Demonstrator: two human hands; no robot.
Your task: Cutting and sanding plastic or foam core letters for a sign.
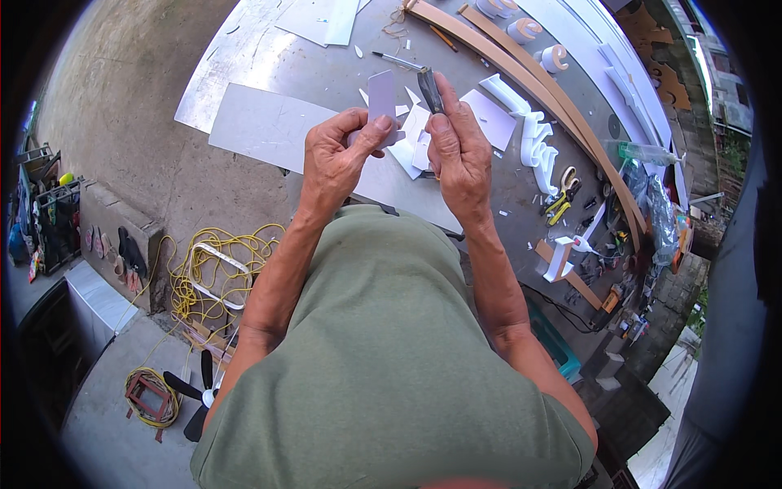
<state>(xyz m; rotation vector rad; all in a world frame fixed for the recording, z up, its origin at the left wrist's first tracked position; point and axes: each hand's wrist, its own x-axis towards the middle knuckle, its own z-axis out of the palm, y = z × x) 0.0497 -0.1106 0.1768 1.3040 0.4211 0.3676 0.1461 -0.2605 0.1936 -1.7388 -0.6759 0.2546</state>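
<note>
In my left hand (336,155), a small flat pale-grey piece of plastic sheet (381,96) is pinched upright between thumb and fingers. My right hand (463,163) is closed around a slim tool with a dark handle (429,91), its index finger stretched along it. The working end of that tool cannot be made out. Both hands are over the metal table, a short gap between them. Beyond the dark handle is a thin pen-like rod (397,60). White sheet offcuts (414,134) lie beneath the hands.
A large grey sheet (261,126) sticks out over the table's left side. Long brown strips (538,90) curve along the right, near white shaped pieces (538,147) and yellow-handled pliers (560,208). Yellow cord (208,273) is tangled on the floor at left, near black fan blades (195,399).
</note>
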